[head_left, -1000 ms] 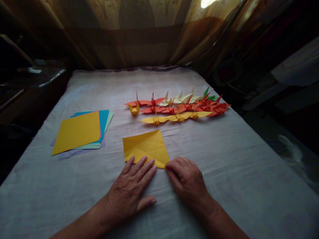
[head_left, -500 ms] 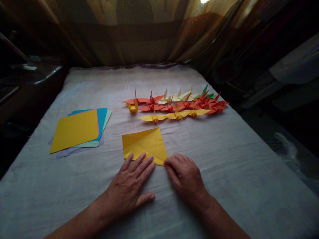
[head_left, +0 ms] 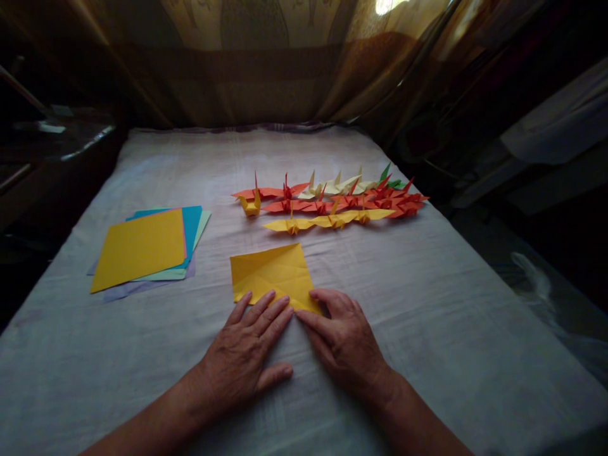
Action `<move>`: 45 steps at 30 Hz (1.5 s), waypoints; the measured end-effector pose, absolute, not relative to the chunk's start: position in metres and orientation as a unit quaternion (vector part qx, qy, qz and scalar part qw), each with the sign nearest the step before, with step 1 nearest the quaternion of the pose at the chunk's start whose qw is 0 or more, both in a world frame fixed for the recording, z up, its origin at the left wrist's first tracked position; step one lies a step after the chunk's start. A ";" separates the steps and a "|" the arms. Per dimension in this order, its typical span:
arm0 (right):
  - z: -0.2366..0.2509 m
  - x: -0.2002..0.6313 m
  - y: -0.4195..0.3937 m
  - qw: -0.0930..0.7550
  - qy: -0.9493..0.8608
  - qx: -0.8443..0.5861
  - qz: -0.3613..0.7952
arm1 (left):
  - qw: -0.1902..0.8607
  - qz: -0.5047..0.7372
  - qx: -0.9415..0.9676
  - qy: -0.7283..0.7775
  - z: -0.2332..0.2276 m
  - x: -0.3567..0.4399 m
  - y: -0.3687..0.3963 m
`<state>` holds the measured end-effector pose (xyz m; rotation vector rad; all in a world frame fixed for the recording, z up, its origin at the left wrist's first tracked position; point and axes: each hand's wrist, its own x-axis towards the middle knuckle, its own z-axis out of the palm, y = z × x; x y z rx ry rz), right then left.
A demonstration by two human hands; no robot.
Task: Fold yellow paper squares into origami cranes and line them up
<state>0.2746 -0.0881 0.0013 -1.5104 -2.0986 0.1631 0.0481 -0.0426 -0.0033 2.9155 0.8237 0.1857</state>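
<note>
A creased sheet of yellow origami paper (head_left: 270,269) lies in front of me, its near edge towards me. My left hand (head_left: 249,345) rests flat and open, its fingertips on the near edge of the sheet and its thumb spread on the cloth. At the sheet's near right corner is my right hand (head_left: 344,335), closed on the paper with the thumb along the near edge and the index finger over the right part. Its other fingers are curled and partly hidden.
Left of the sheet lies a stack of coloured paper (head_left: 140,250), yellow on top. Beyond it stand rows of folded paper cranes: yellow cranes (head_left: 335,220), red cranes (head_left: 351,201), cream cranes (head_left: 338,185) and a green one (head_left: 390,182). A pale cloth (head_left: 427,329) covers the table.
My right thumb has slid left along the sheet's near edge towards my left fingers, and the index finger has moved up onto the paper. My left hand stays in place.
</note>
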 end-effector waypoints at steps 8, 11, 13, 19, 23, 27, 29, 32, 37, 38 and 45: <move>0.003 0.276 -0.092 0.259 -0.793 -0.551 0.029 | 0.053 0.053 0.959 0.273 -0.003 0.049 -0.043; 0.002 0.276 -0.093 0.245 -0.792 -0.559 0.035 | 0.043 0.061 0.960 0.270 -0.005 0.048 -0.043; 0.002 0.276 -0.092 0.242 -0.794 -0.557 0.034 | 0.043 0.063 0.961 0.267 -0.005 0.048 -0.042; 0.002 0.275 -0.092 0.234 -0.791 -0.564 0.036 | 0.056 0.056 0.959 0.272 -0.003 0.049 -0.042; 0.004 0.275 -0.092 0.233 -0.789 -0.568 0.031 | 0.054 0.055 0.959 0.273 -0.002 0.049 -0.042; 0.007 0.278 -0.093 0.225 -0.782 -0.580 0.036 | 0.058 0.056 0.958 0.274 -0.003 0.049 -0.043; 0.009 0.281 -0.094 0.215 -0.779 -0.588 0.041 | 0.060 0.059 0.958 0.275 -0.004 0.049 -0.043; 0.012 0.283 -0.095 0.206 -0.778 -0.592 0.044 | 0.065 0.059 0.957 0.276 -0.003 0.049 -0.042; 0.015 0.286 -0.097 0.210 -0.768 -0.604 0.041 | 0.068 0.048 0.957 0.277 -0.002 0.049 -0.041; 0.015 0.286 -0.097 0.210 -0.766 -0.606 0.042 | 0.069 0.045 0.957 0.277 -0.003 0.048 -0.041; 0.013 0.283 -0.095 0.254 -0.774 -0.579 0.027 | 0.058 0.049 0.959 0.274 -0.006 0.047 -0.041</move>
